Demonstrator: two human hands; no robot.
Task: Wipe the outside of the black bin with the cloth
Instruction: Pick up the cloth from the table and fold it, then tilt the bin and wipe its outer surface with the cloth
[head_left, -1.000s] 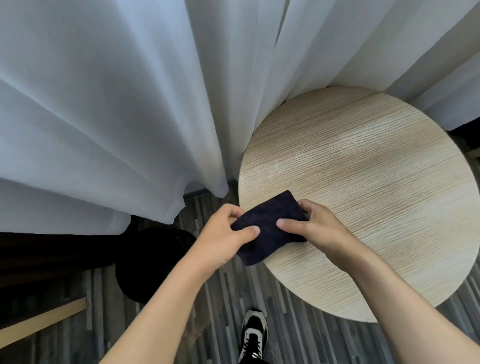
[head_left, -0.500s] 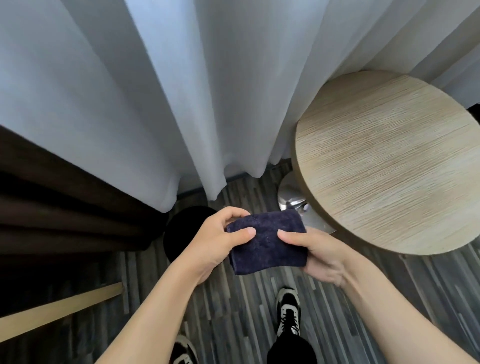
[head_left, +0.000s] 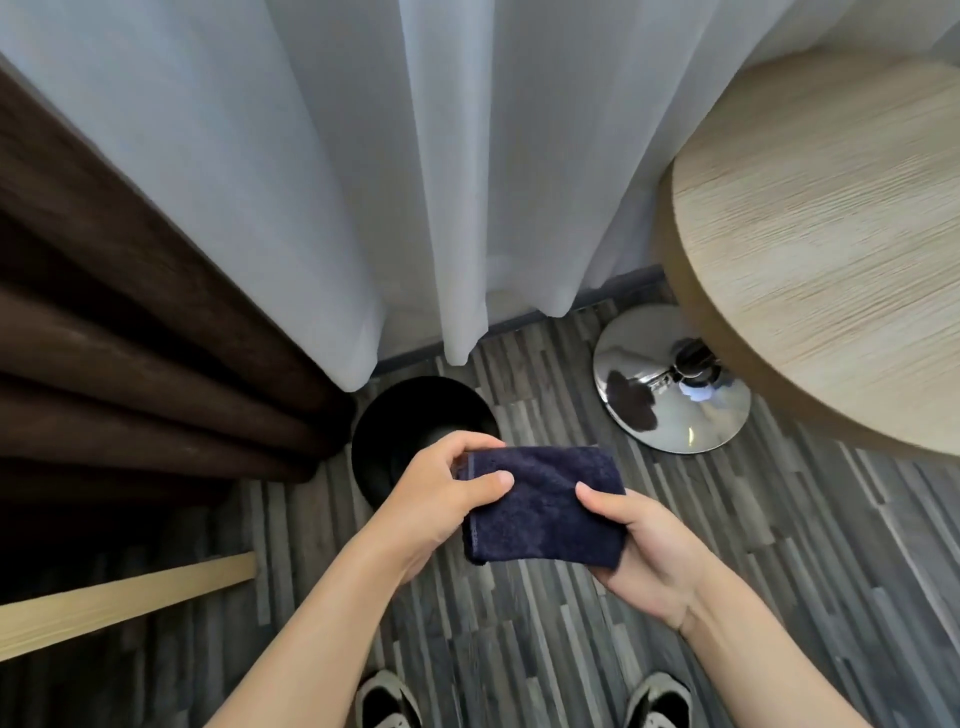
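A folded dark blue cloth (head_left: 545, 506) is held flat between both hands above the floor. My left hand (head_left: 441, 499) grips its left edge, thumb on top. My right hand (head_left: 644, 551) supports its right side from below, thumb pressed on the top. The round black bin (head_left: 400, 426) stands on the floor just beyond and left of the cloth, by the curtain hems. My left hand covers the near right part of its rim. Neither the cloth nor my hands touch the bin as far as I can see.
White sheer curtains (head_left: 415, 182) hang behind the bin and a dark brown drape (head_left: 130, 338) to its left. A round wooden table (head_left: 831, 249) with a chrome base (head_left: 670, 400) stands at the right. A pale wooden bar (head_left: 124, 597) lies low left. My shoes (head_left: 387, 701) show at the bottom.
The cloth came off the table top and is now held over the floor. The view swung left and down, bringing the bin closer and the table to the right edge.
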